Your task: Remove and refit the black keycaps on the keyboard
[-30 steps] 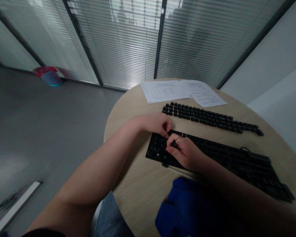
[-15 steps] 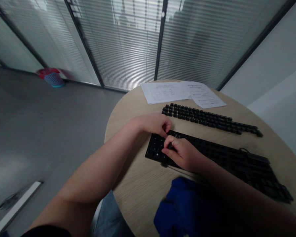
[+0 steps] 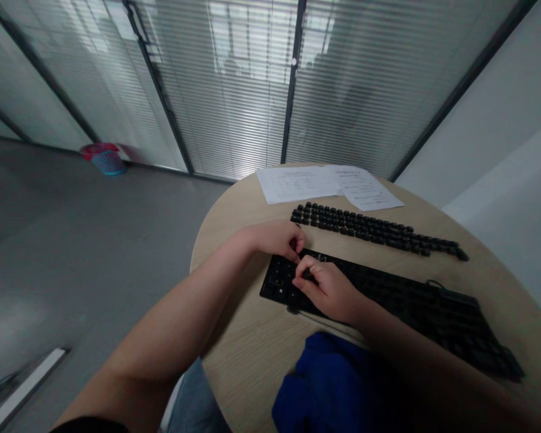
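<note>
left hand (image 3: 277, 239), right hand (image 3: 328, 290), both on keyboard (image 3: 410, 300)

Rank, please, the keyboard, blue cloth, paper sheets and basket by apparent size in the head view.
1. keyboard
2. blue cloth, nearest the camera and cut off, so unsure
3. paper sheets
4. basket, far off

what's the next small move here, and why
Probably lift the right hand straight up a little: it seems to pinch a small tool at the left end of the keyboard, the left hand rests beside it, and loose keycaps already lie in rows behind on the table.
</note>
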{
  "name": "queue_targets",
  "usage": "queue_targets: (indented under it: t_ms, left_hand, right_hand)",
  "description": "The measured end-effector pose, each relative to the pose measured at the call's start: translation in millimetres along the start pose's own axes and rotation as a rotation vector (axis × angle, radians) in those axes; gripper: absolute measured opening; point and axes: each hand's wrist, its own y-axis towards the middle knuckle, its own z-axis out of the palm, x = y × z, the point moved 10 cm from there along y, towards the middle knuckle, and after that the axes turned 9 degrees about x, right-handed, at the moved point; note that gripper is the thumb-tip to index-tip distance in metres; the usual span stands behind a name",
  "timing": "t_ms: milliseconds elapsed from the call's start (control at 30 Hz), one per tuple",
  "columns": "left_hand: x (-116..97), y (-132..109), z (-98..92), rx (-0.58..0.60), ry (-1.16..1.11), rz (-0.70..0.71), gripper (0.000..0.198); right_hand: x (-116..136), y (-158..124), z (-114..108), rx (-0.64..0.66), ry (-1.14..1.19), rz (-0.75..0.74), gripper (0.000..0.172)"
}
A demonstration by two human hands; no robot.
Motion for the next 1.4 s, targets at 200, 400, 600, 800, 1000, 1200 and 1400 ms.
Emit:
queue_targets:
  t_ms: [200, 400, 600, 800, 1000, 1200, 1400]
  left_hand:
    - [6, 1, 0.6, -0.013, -0.016, -0.004, 0.011]
    - [8, 1, 0.2, -0.024, -0.089, 0.036, 0.012]
    - [-2, -10, -17.7, -0.104, -0.256, 0.149, 0.024]
    - [-17, -22, -36.9, -0.278, -0.326, 0.266, 0.031]
    - [-39, -21, -33.7, -0.284, -0.218, 0.300, 0.022]
    - [-43, -24, -32.3, -0.249, -0.210, 0.292, 0.017]
    - [-19, -38, -49.9, -0.358, -0.343, 0.246, 0.022]
  right_hand:
    - [-15, -10, -15, -0.240, 0.181, -0.005, 0.022]
    - [-36, -14, -16, -0.346, 0.444, 0.049, 0.034]
    - [-59, -21, -44, -0.706, 0.805, 0.134, 0.042]
    - [-90, -17, -37, -0.775, 1.236, 0.338, 0.039]
    - [-89, -13, -33, -0.714, 1.340, 0.341, 0.040]
    - [-82, -7, -31, -0.611, 1.320, 0.308, 0.043]
    - [-85, -12, -39, -0.710, 1.280, 0.275, 0.033]
